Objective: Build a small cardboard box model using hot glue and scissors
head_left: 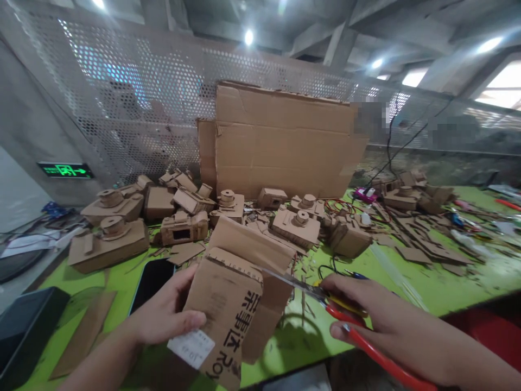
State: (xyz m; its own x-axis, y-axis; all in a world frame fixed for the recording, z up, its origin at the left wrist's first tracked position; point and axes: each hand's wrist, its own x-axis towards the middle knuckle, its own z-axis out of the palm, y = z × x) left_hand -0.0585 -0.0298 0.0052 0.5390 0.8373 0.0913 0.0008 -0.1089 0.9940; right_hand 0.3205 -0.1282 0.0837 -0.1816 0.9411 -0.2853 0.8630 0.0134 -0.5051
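My left hand point(173, 307) grips a folded piece of cardboard point(223, 304), thumb on its front face and fingers behind. Black printed characters run down the face, and a white label point(191, 347) is stuck near its lower left. In my right hand point(378, 309) is a pair of scissors point(350, 326) with red and yellow handles. Their blades point left and meet the cardboard's upper right edge; whether they are apart there I cannot tell. Behind the piece, a second flap of cardboard point(252, 244) slants upward.
Several cardboard camera models point(109, 244) crowd the back of the green table point(309, 358). A black phone point(152, 279) lies beside my left hand, a dark box point(32, 331) at far left. A large cardboard sheet point(285, 141) leans on the mesh screen. Scraps point(427, 239) cover the right.
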